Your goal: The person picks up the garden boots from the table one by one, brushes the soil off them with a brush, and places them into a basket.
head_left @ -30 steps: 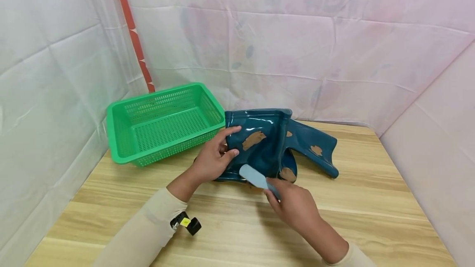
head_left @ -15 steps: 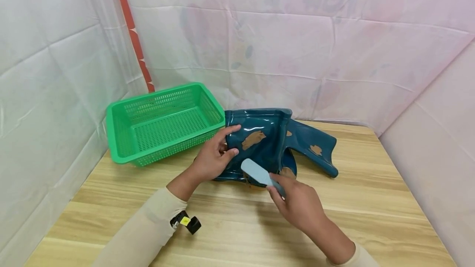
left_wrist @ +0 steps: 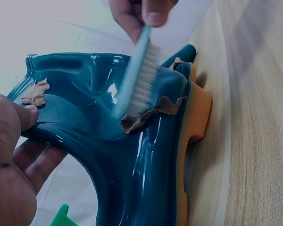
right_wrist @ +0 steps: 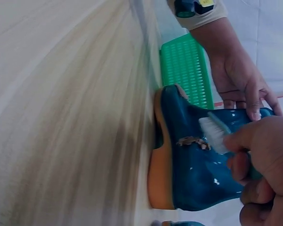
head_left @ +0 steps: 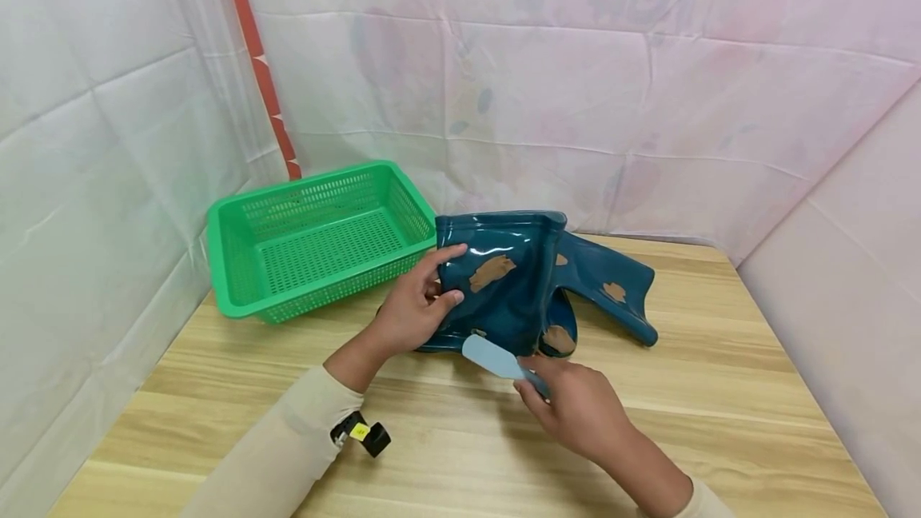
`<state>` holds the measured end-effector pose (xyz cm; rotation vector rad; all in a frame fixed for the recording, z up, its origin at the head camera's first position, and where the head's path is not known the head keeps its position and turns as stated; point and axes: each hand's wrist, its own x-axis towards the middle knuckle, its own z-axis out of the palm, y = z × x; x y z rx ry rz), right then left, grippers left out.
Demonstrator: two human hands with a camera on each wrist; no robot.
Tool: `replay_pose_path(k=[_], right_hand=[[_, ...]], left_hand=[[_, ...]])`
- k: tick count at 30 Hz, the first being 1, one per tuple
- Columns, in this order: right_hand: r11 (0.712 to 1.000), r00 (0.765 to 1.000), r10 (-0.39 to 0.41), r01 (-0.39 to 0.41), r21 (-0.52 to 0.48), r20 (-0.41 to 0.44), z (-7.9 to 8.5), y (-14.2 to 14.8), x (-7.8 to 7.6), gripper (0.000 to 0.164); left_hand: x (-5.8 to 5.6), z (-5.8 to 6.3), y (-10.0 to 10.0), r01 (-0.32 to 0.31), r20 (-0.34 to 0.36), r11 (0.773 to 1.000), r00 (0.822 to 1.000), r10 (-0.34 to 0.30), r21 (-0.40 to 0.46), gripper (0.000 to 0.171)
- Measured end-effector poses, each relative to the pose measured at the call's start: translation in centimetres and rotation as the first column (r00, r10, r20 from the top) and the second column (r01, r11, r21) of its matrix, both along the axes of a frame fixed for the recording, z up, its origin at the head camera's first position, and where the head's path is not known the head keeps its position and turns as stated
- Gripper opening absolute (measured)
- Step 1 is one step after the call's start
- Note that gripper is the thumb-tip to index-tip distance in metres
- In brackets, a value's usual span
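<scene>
A glossy dark teal rubber boot point(head_left: 504, 242) with an orange sole point(left_wrist: 198, 113) stands upright on the table, brown mud-like patches point(head_left: 492, 272) on it. My left hand point(head_left: 410, 306) holds its shaft, the thumb on the outer side in the left wrist view. My right hand point(head_left: 579, 402) grips a light blue scrub brush point(head_left: 492, 356) by the handle. In the left wrist view its white bristles point(left_wrist: 146, 87) meet the boot's foot beside a brown smear point(left_wrist: 151, 114). The second boot point(head_left: 612, 286) lies on its side behind to the right, also with brown patches.
A green perforated plastic basket point(head_left: 327, 250) stands at the back left, close to the boot's shaft. White sheeting point(head_left: 540, 102) walls the wooden table point(head_left: 446, 454) at the back and sides. A black wrist device point(head_left: 363, 432) sits on the left sleeve.
The brush in my right hand shifts slightly up and right, then back down and left along the boot's lower part. My left hand and both boots stay in place.
</scene>
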<state>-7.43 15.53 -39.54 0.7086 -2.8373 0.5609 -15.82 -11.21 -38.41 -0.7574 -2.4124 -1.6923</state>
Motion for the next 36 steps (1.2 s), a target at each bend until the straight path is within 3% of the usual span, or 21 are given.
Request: replay_pose_path(k=[6, 13, 18, 22, 25, 28, 32, 36], right_hand=[[0.997, 0.996, -0.042, 0.036, -0.067, -0.083, 0.2, -0.2, -0.8, 0.032], [0.999, 0.998, -0.045, 0.044, 0.026, 0.042, -0.2, -0.4, -0.7, 0.030], [0.999, 0.997, -0.008, 0.005, 0.047, 0.077, -0.2, 0.0, -0.2, 0.029], [1.000, 0.999, 0.015, -0.015, -0.015, 0.030, 0.1, 0.2, 0.2, 0.029], [0.996, 0.999, -0.004, 0.000, -0.088, -0.038, 0.4, 0.2, 0.1, 0.030], [0.995, 0.998, -0.027, 0.022, -0.098, -0.055, 0.6, -0.1, -0.3, 0.031], [0.999, 0.999, -0.040, 0.041, -0.014, 0.027, 0.4, -0.4, -0.6, 0.030], [1.000, 0.993, 0.011, -0.014, 0.024, 0.120, -0.1, -0.2, -0.3, 0.029]], left_hand=[[0.1, 0.0, -0.1, -0.005, 0.011, 1.000, 1.000, 0.005, -0.009, 0.065], [0.2, -0.1, -0.1, 0.012, 0.018, 1.000, 1.000, -0.012, 0.007, 0.064], [0.2, -0.1, -0.1, 0.009, 0.035, 1.000, 0.999, -0.010, 0.019, 0.064], [0.2, 0.0, -0.1, 0.013, 0.026, 1.000, 1.000, -0.013, 0.012, 0.064], [0.2, 0.0, -0.1, 0.015, 0.024, 1.000, 1.000, -0.015, 0.008, 0.065], [0.3, 0.0, -0.1, 0.013, 0.030, 1.000, 0.999, -0.014, 0.010, 0.066], [0.3, -0.1, -0.2, 0.015, 0.027, 1.000, 1.000, -0.015, 0.009, 0.066], [0.2, -0.2, -0.2, 0.014, 0.014, 1.000, 1.000, -0.014, -0.001, 0.065]])
